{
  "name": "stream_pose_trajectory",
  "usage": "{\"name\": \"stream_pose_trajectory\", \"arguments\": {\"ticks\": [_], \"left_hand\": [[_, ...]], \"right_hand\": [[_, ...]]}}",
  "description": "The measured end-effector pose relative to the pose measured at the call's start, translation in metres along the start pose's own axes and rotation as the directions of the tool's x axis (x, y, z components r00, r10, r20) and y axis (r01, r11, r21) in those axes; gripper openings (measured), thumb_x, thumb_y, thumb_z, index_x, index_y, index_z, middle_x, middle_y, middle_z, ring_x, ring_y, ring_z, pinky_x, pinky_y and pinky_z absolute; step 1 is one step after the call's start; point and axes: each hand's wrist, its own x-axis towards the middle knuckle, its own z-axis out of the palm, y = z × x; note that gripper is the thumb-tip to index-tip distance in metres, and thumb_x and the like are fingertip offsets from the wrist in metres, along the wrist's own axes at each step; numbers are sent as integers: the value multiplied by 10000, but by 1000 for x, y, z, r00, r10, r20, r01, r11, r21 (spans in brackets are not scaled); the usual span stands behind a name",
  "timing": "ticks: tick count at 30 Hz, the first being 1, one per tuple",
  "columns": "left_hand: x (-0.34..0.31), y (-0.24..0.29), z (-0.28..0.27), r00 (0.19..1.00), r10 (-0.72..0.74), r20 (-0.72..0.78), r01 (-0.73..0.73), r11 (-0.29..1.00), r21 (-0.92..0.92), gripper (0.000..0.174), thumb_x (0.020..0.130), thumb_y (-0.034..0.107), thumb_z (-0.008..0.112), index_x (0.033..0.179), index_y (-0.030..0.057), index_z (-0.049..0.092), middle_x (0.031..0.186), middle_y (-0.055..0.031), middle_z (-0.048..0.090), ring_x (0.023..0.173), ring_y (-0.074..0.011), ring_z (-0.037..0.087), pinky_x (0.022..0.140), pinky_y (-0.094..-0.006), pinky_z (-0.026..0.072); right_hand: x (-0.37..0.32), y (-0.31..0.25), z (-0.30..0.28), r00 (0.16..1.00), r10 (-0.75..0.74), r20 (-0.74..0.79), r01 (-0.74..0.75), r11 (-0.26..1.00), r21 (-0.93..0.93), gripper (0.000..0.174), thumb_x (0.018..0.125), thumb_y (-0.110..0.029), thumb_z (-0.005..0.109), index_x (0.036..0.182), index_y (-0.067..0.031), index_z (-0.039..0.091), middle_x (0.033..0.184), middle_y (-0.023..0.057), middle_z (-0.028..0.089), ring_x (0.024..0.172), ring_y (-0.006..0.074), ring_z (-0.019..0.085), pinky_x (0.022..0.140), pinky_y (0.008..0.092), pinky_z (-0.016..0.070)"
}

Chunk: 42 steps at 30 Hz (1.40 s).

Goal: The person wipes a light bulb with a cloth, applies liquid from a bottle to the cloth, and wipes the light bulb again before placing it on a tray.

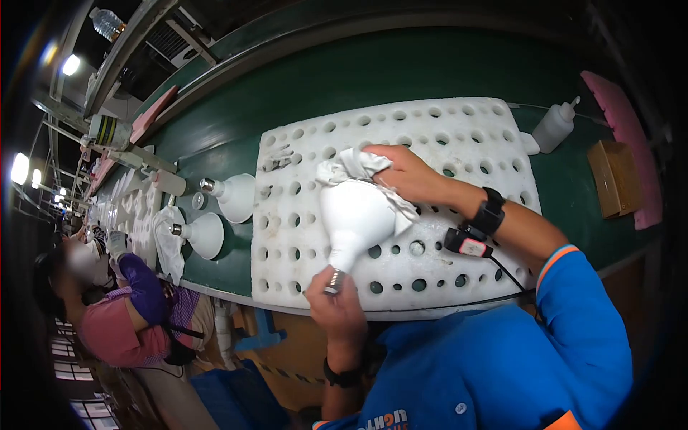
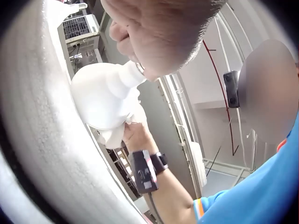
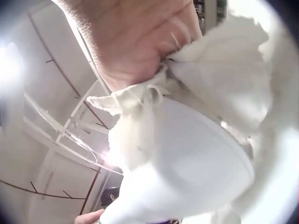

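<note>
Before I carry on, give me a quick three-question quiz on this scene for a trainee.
1. Which hand grips the metal screw base of the white reflector bulb?
2. True or false: in the head view, the squeeze bottle is to the right of the perforated foam board.
3. The right hand holds what against the bulb: A) a cardboard box, B) a white cloth, C) a screwdriver?

Key: 1. The left hand. 2. True. 3. B.

The lamp bulb (image 1: 355, 218) is white with a silver cap (image 1: 334, 281), the cloth (image 1: 344, 168) off-white; the foam board (image 1: 279, 236) is white, patterned with rows of round holes (image 1: 295, 220); the bench top (image 1: 430, 72) is dark green, the shirt (image 1: 494, 365) blue with orange sleeve trim (image 1: 553, 260), the box (image 1: 615, 179) brown
</note>
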Motion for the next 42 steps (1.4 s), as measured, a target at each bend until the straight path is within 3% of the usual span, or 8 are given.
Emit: {"name": "stream_pose_trajectory", "arguments": {"ticks": [3, 9, 12, 15, 20, 26, 32, 42], "left_hand": [[-1, 12, -7, 876, -482, 10, 444, 798, -408, 253, 913, 91, 499, 1124, 3, 392, 820, -29, 472, 649, -32, 399, 553, -176, 345], [5, 31, 3, 888, -458, -48, 424, 854, -301, 232, 882, 20, 520, 1076, -5, 395, 869, -42, 487, 691, -54, 458, 605, -201, 418], [-5, 23, 10, 963, -267, -22, 263, 958, -116, 243, 865, -13, 530, 1069, -27, 399, 903, -62, 488, 738, -76, 481, 659, -213, 436], [-6, 22, 7, 965, -263, -16, 258, 956, -139, 225, 865, -4, 528, 1050, -40, 404, 904, -62, 475, 740, -82, 462, 664, -218, 428], [4, 8, -9, 896, -435, -94, 385, 863, -326, 191, 919, 142, 524, 1000, 0, 424, 745, -22, 465, 561, -43, 390, 488, -176, 336], [17, 6, -9, 819, -556, -141, 436, 763, -478, 166, 943, 186, 497, 999, 49, 423, 681, 0, 439, 520, -24, 342, 418, -167, 244], [21, 12, -2, 798, -577, -176, 452, 766, -457, 139, 945, 184, 482, 948, 62, 417, 637, 28, 394, 493, -16, 326, 404, -164, 231], [45, -6, -22, 686, -709, -161, 533, 641, -552, 282, 951, 262, 505, 776, 87, 368, 532, 45, 323, 395, -26, 246, 330, -198, 181]], "right_hand": [[-24, 8, 4, 1000, -1, -27, 4, 993, 114, 319, 789, -11, 470, 1096, -7, 559, 962, 70, 606, 902, 129, 556, 794, 253, 436], [-41, -19, -4, 856, -326, -402, 309, 945, -109, 323, 809, -14, 505, 1126, -12, 566, 1005, 89, 618, 922, 178, 604, 838, 331, 480], [-66, -32, 33, 639, -670, 378, 736, 389, -555, 225, 770, -72, 593, 989, -58, 643, 909, 76, 619, 865, 249, 610, 793, 389, 497], [-41, -24, 10, 662, -674, 328, 644, 287, -709, 246, 734, -73, 584, 973, -80, 646, 883, 52, 626, 837, 241, 606, 743, 379, 502], [-26, 11, -34, 917, -389, -89, 285, 794, -537, 330, 733, 55, 555, 1036, -40, 644, 923, 107, 653, 887, 244, 622, 790, 315, 499], [-14, -48, -19, 869, -326, -372, 314, 945, -94, 445, 751, 110, 481, 1164, -24, 576, 1078, 108, 626, 984, 210, 597, 867, 298, 465], [-23, -33, 65, 681, -608, 409, 686, 335, -646, 319, 713, -54, 586, 1028, -22, 623, 1082, 86, 602, 902, 205, 581, 680, 293, 451], [-62, -6, 2, 849, -276, 451, 522, 577, -629, 293, 602, 15, 615, 877, -62, 677, 861, 62, 619, 834, 280, 553, 734, 338, 477]]}}
